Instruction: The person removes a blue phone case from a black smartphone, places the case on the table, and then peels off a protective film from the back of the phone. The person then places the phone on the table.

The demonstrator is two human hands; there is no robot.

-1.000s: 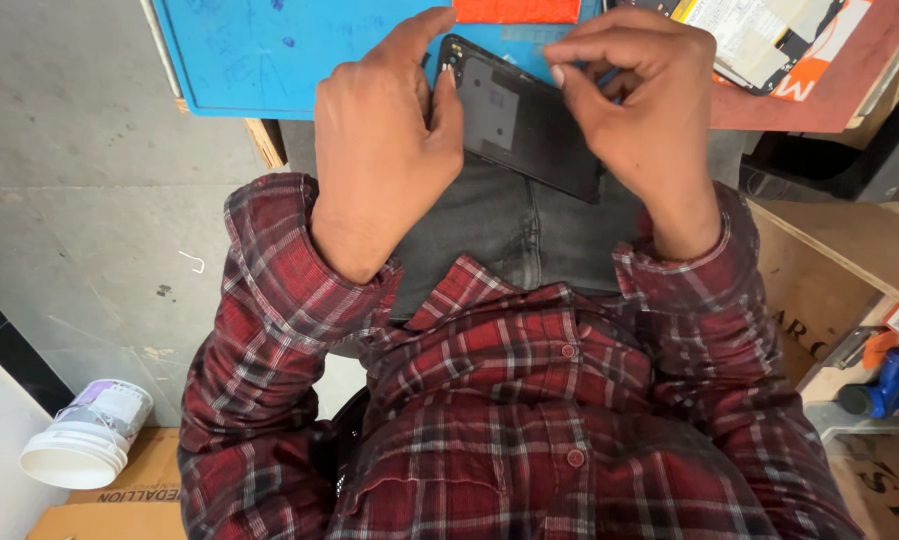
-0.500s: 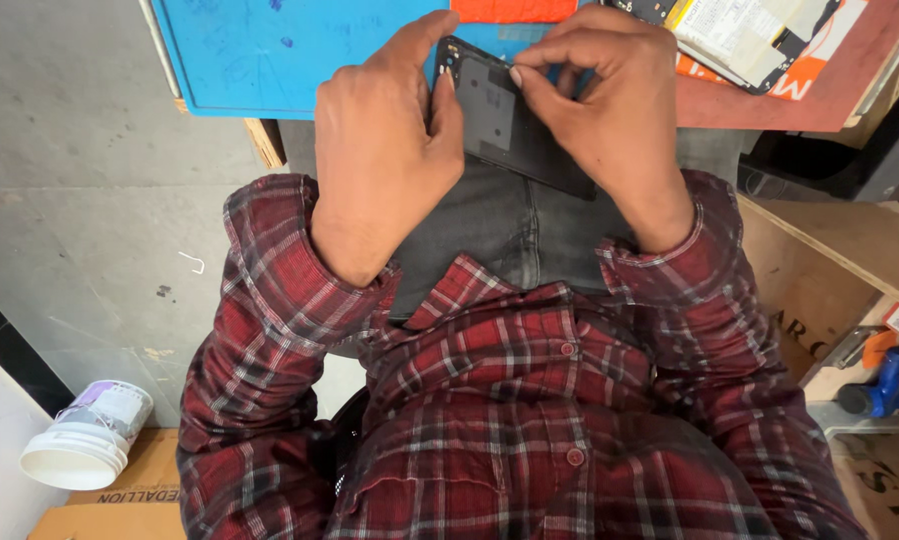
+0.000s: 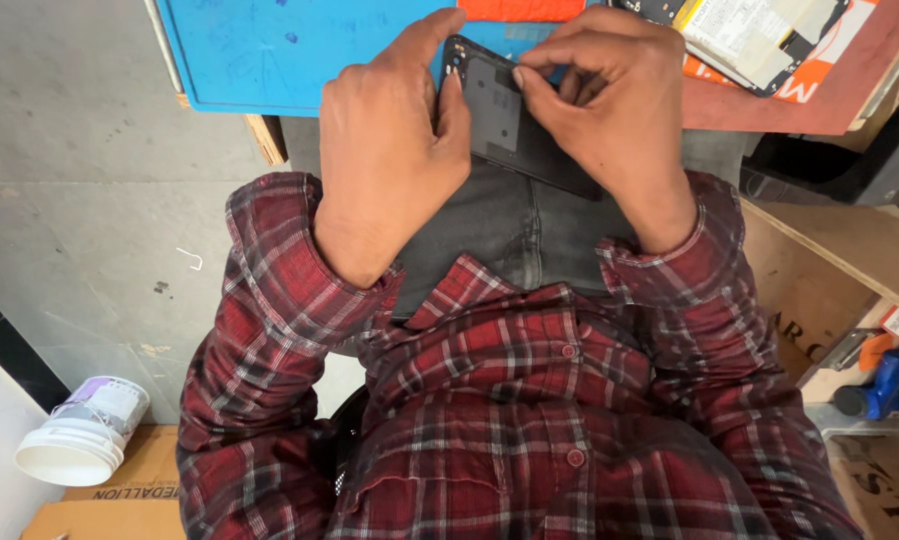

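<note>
The left hand (image 3: 385, 165) grips the dark phone (image 3: 515, 125) by its edge over the lap while the right hand (image 3: 610, 105) pinches something small at its back, seemingly mid-peel, calling next for a steady pull.

Phone (image 3: 510, 125): black slab, mostly covered. Left hand (image 3: 385, 160) hides its near-left edge, right hand (image 3: 610, 120) hides the right side and far corner; the contact spot under the right hand's curled fingertips (image 3: 530, 78) can't be made out. Blue mat (image 3: 270, 50) is cut off by the far edge of the picture, as are the orange item (image 3: 525, 8) and the flat device with paper on it (image 3: 760, 35) far right. Dark box (image 3: 850, 165) runs off the right edge. Blue tool (image 3: 885, 385) near right is partly behind the shelf board, kind unclear. White tub (image 3: 80, 440) near left: label too small to tell.
</note>
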